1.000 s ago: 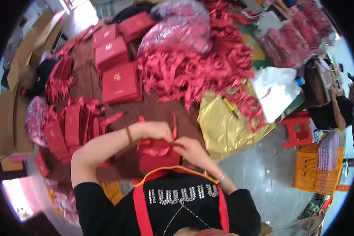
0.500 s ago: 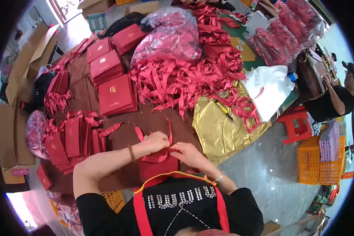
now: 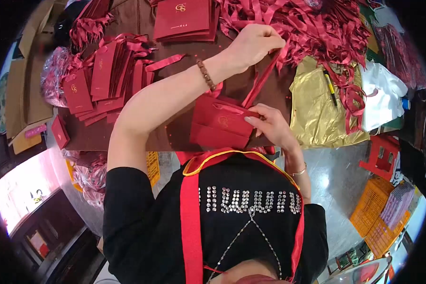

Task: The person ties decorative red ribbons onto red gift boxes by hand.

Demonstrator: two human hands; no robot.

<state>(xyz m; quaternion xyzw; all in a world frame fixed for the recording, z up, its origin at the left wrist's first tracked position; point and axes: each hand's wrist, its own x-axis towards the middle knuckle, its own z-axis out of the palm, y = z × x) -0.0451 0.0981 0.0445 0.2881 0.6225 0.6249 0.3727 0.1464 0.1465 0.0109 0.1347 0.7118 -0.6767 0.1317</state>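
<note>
A small dark-red paper gift bag (image 3: 217, 135) with a faint gold logo lies at the table's near edge in front of my chest. A red satin ribbon (image 3: 262, 86) rises in a taut slant from its top edge. My left hand (image 3: 253, 46), wearing a brown bead bracelet, pinches the upper end of that ribbon beside the ribbon heap. Low at the bag's right side, my right hand (image 3: 273, 124) grips its upper right corner between thumb and fingers.
Stacked red bags (image 3: 184, 20) sit at the back, with more red bags (image 3: 104, 78) at left. A large pile of red ribbons (image 3: 317, 33) fills the back right. Gold sheeting (image 3: 312, 109) with a yellow-black pen (image 3: 330, 89) lies right. An orange crate (image 3: 374, 208) stands on the floor.
My hands were close together over the bag; my left hand has now pulled the ribbon up and away to the right. My right hand stays at the bag. The view has tilted downward.
</note>
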